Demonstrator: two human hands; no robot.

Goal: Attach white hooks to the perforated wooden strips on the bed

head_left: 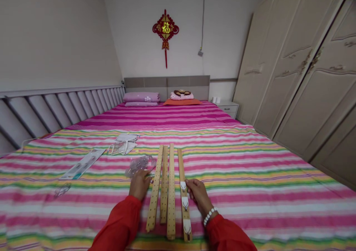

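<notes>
Four narrow wooden strips lie lengthwise on the striped bedspread; the left three show rows of small holes. The rightmost strip carries three white hooks with metal loops: a far hook, a middle hook and a near hook. My right hand, a white bead bracelet at its wrist, has its fingertips pinched at the far hook's right edge. Left of the strips, my left hand is closed, with a small shiny piece at its fingertips, too small to name. Just beyond it lies a clear plastic bag.
On the bedspread to the left lie a long flat hook package, some white packaging and a small tangle of clear plastic or wire. A rail borders the left side; wardrobes stand right.
</notes>
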